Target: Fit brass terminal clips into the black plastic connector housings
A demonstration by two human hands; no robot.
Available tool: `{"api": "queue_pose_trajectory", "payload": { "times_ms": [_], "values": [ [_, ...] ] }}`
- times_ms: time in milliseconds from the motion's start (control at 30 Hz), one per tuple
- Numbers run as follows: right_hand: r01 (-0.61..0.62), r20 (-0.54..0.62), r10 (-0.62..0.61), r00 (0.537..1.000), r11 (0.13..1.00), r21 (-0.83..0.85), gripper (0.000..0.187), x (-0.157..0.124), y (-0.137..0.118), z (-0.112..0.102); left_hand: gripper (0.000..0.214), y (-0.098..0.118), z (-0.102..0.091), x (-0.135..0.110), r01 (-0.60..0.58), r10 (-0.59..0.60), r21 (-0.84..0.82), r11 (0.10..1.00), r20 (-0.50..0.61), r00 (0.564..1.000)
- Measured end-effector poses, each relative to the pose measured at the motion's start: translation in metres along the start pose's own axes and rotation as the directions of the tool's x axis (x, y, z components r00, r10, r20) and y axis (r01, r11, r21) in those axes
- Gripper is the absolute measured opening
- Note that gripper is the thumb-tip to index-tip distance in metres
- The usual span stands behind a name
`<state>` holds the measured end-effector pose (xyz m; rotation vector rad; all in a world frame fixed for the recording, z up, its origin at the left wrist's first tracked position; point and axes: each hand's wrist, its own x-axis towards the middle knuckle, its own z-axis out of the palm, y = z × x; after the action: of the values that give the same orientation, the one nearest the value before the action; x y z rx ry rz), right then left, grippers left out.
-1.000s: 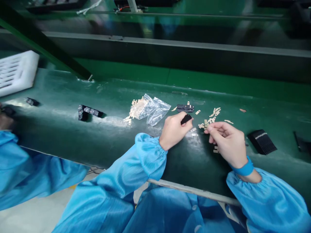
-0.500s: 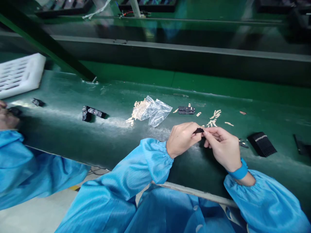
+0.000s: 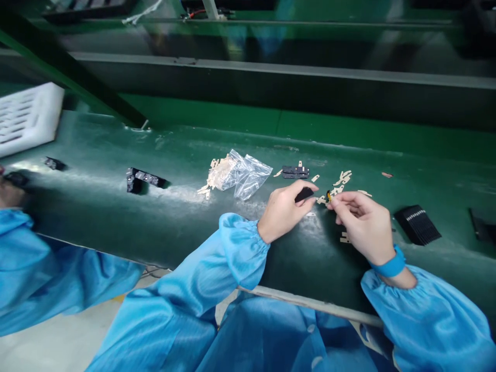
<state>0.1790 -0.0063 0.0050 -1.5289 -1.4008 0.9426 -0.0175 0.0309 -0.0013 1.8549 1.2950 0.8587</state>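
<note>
My left hand point(image 3: 284, 209) pinches a small flat black part point(image 3: 304, 194) between thumb and fingers, above the green bench. To its right, my right hand point(image 3: 362, 219) has its fingertips closed on a tiny yellow and black piece point(image 3: 329, 196), too small to name. Loose tan, tab-like pieces point(image 3: 343, 178) lie just beyond the right hand, and a few more lie under and beside it. Behind my left hand rests a pair of black parts point(image 3: 295, 171) with a tan tab at the edge. A stack of black plates point(image 3: 417, 225) stands right of my right hand.
Clear plastic bags point(image 3: 251, 175) lie against a heap of tan pieces point(image 3: 219, 173). Black blocks point(image 3: 145, 179) sit further left. A co-worker's hand point(image 3: 11, 194) is at the far left, near a white slotted tray point(image 3: 31, 116). A green post point(image 3: 77, 72) slants down to the bench point(image 3: 186, 232).
My hands have moved apart. The black part stays in the left hand and now shows its flat face; a yellow and black piece now shows at my right fingertips.
</note>
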Motion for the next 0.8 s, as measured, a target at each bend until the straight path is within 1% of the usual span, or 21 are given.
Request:
{"api": "queue_pose_trajectory", "payload": {
  "times_ms": [67,100,167,233,300,367,400,433,500,567,633,800],
  "values": [
    [0.075,0.042,-0.072,0.997,0.994,-0.078,0.02,-0.001,0.001,-0.001,0.031,0.001,0.001,0.001,0.007,0.002,-0.123,0.992,0.078,0.997],
    [0.118,0.065,-0.111,0.992,0.986,-0.119,0.019,-0.001,0.001,-0.002,0.032,0.001,0.001,0.001,0.005,0.014,-0.171,0.985,0.108,0.994],
    [0.2,0.102,-0.184,0.978,0.962,-0.184,0.017,-0.001,0.0,-0.002,0.026,0.0,0.001,0.003,-0.003,0.033,-0.219,0.976,0.134,0.99],
    [0.255,0.124,-0.232,0.965,0.941,-0.222,0.015,-0.001,-0.002,-0.002,0.018,0.0,0.002,0.003,0.002,0.027,-0.217,0.976,0.133,0.991],
    [0.278,0.084,-0.265,0.96,0.926,-0.255,0.012,-0.001,-0.004,-0.001,0.014,0.0,0.002,0.002,0.015,0.007,-0.194,0.981,0.113,0.994],
    [0.27,-0.002,-0.282,0.959,0.918,-0.292,0.01,-0.003,-0.005,0.001,0.013,0.001,0.003,0.0,0.023,-0.01,-0.175,0.984,0.077,0.997],
    [0.256,-0.032,-0.278,0.96,0.92,-0.298,0.01,-0.004,-0.005,0.001,0.012,0.002,0.003,-0.001,0.018,-0.009,-0.163,0.986,0.056,0.998],
    [0.24,-0.038,-0.262,0.964,0.927,-0.288,0.011,-0.004,-0.004,0.002,0.011,0.003,0.004,-0.003,0.004,0.002,-0.147,0.989,0.038,0.999],
    [0.203,0.022,-0.204,0.979,0.953,-0.225,0.014,-0.006,-0.002,0.003,0.01,0.005,0.004,-0.005,-0.049,0.052,-0.102,0.994,0.026,0.998],
    [0.171,0.081,-0.159,0.984,0.971,-0.168,0.018,-0.008,0.001,0.003,0.011,0.006,0.004,-0.007,-0.103,0.106,-0.065,0.993,0.039,0.994],
    [0.16,0.092,-0.147,0.985,0.975,-0.152,0.02,-0.008,0.003,0.003,0.011,0.006,0.005,-0.008,-0.126,0.129,-0.059,0.99,0.053,0.99],
    [0.163,0.076,-0.152,0.985,0.972,-0.17,0.018,-0.009,0.004,0.003,0.011,0.005,0.006,-0.01,-0.103,0.109,-0.076,0.992,0.07,0.992]
  ]
}}
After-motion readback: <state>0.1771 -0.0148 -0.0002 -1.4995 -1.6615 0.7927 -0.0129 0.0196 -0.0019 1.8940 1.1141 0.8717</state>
